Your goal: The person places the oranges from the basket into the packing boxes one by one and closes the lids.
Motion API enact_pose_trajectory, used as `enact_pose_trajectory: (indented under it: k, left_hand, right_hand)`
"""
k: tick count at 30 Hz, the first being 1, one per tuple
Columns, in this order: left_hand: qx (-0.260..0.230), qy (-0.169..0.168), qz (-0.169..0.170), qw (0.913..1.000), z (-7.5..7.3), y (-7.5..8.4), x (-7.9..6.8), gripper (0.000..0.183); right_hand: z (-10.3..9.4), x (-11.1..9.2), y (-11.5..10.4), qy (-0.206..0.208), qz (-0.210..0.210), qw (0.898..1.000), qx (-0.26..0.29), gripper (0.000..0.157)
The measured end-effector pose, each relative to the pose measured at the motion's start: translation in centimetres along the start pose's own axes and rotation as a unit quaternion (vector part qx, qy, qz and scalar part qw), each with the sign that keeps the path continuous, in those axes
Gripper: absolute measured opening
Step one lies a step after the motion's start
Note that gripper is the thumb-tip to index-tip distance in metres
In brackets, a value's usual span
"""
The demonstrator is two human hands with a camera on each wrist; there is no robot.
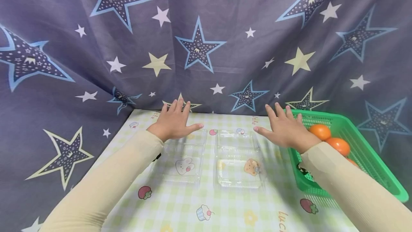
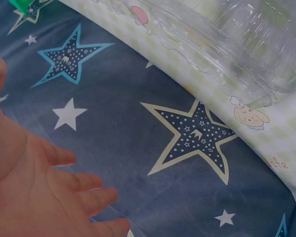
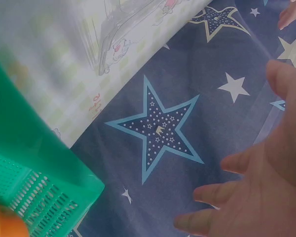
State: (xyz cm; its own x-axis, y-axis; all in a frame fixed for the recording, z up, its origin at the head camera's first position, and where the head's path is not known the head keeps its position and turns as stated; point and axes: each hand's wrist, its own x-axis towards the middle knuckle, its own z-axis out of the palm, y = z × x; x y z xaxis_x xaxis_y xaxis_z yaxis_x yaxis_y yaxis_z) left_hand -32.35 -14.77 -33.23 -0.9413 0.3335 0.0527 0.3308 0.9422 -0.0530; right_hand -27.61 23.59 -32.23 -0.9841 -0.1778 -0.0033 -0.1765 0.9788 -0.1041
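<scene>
Both hands are raised above the far part of the table with fingers spread and nothing in them. In the head view my left hand (image 1: pixel 173 121) is over the back of the left clear plastic box (image 1: pixel 190 156). My right hand (image 1: pixel 284 128) hovers between the right clear plastic box (image 1: pixel 239 153) and the green basket (image 1: pixel 354 124), overlapping the basket's near rim in this view. Both boxes lie with their lids folded back. In the left wrist view, the palm of the left hand (image 2: pixel 44 192) faces the camera; the right hand (image 3: pixel 256 187) shows likewise in its own wrist view.
Several orange round fruits (image 1: pixel 338 146) lie in the basket at the right, partly hidden by the right sleeve (image 1: pixel 347 185). A checked tablecloth (image 1: pixel 180 207) with cartoon prints covers the table. A dark star-patterned curtain (image 1: pixel 225 56) hangs right behind the table's far edge.
</scene>
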Motion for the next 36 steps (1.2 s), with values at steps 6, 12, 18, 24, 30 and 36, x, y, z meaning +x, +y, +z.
enact_pose_trajectory:
  k: [6,12,18,24,30,36]
  left_hand:
    - [-0.005,0.007,0.003,1.0,0.1,-0.2,-0.1,0.109]
    - [-0.029,0.013,-0.001,0.9995,1.0,-1.4,-0.3,0.114]
    - [-0.059,0.017,-0.017,0.9979,1.6,-2.9,-0.9,0.113]
    - [-0.087,0.005,-0.029,0.9958,1.9,-4.3,-2.2,0.117]
    - [-0.132,-0.03,-0.055,0.9892,2.6,-5.3,-3.5,0.117]
    - [-0.159,-0.059,-0.068,0.9831,3.7,-6.1,-4.8,0.117]
  right_hand:
    - [0.1,-0.1,0.2,0.003,0.003,1.0,0.003,0.116]
    - [-0.1,-0.3,0.7,0.007,0.007,1.0,0.007,0.116]
    - [-0.5,-0.6,1.6,0.014,0.01,1.0,0.012,0.115]
    - [-1.2,-0.8,2.6,0.014,0.016,1.0,0.023,0.109]
    - [-1.5,-0.9,3.7,0.016,0.017,0.999,0.026,0.111]
    - [-1.5,-1.1,4.7,0.013,0.022,0.999,0.038,0.111]
